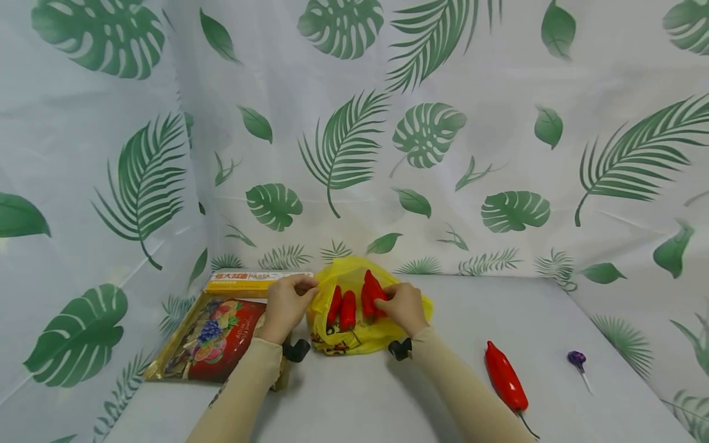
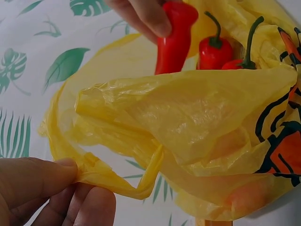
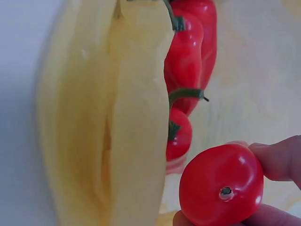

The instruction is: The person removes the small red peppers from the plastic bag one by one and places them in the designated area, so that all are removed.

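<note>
A yellow plastic bag (image 1: 382, 338) with black and orange print lies with its mouth spread. My left hand (image 1: 285, 307) pinches the bag's rim at the left; the left wrist view shows the thin film between thumb and fingers (image 2: 94, 207). At the mouth, my right hand (image 1: 407, 306) holds a red pepper (image 1: 373, 286) between thumb and fingers. The right wrist view shows this pepper (image 3: 221, 181) end-on, with a small stem scar and no green stem. Several other red peppers (image 1: 348, 307) with green stems lie in the bag, partly hidden by its film.
Left of the bag, a gold-rimmed tray (image 1: 166, 352) holds a red fruit-printed packet (image 1: 229, 338). Behind it is an orange and white pasta box (image 1: 238, 285). Another red pepper (image 1: 505, 376) and a purple lollipop (image 1: 576, 358) lie on the white table (image 1: 354, 400) at right.
</note>
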Motion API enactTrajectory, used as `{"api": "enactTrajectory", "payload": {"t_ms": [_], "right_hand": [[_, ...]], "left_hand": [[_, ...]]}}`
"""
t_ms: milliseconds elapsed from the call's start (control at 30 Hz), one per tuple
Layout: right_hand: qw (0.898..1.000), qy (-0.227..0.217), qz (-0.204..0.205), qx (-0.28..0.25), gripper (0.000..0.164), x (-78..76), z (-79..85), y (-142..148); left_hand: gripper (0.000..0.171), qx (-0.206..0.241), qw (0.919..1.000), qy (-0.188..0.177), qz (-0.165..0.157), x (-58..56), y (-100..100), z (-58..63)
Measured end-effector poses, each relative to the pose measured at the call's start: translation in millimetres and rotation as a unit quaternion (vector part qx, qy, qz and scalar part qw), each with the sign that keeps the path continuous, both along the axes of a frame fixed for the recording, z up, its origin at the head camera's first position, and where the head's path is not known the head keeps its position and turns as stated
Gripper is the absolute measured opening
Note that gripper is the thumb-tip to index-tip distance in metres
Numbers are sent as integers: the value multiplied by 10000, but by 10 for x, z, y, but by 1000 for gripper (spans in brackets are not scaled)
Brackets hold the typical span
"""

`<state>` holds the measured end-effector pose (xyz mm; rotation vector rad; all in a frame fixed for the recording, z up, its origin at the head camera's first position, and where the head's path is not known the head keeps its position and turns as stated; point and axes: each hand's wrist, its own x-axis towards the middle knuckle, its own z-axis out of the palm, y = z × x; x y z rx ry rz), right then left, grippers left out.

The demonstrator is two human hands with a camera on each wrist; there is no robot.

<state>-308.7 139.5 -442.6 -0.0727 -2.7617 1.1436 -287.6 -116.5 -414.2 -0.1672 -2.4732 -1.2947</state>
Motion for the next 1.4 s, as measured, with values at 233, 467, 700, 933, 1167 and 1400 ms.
{"api": "enactTrajectory", "payload": {"t_ms": [233, 467, 700, 933, 1167, 1400], "right_hand": [[9999, 60, 5, -117, 35, 310, 82, 179], [9999, 34, -24, -168, 33, 630, 79, 353], [9995, -128, -296, 58, 36, 1013, 23, 634], [9982, -53, -503, 334, 36, 1298, -19, 943], [9936, -77, -728, 859, 34, 1444, -144, 1226], [9900, -300, -912, 1037, 35, 1546, -211, 1375]], "left_hand": [[10, 17, 10000, -80, -32, 24, 21, 3], [11, 50, 9999, -108, 2, 64, 24, 23], [12, -7, 10000, -54, 17, 78, 45, 22], [13, 7, 10000, -88, 21, 103, 43, 22], [13, -80, 9999, -105, 10, 128, 54, 20], [14, -88, 9999, -85, 8, 165, 82, 35]]}}
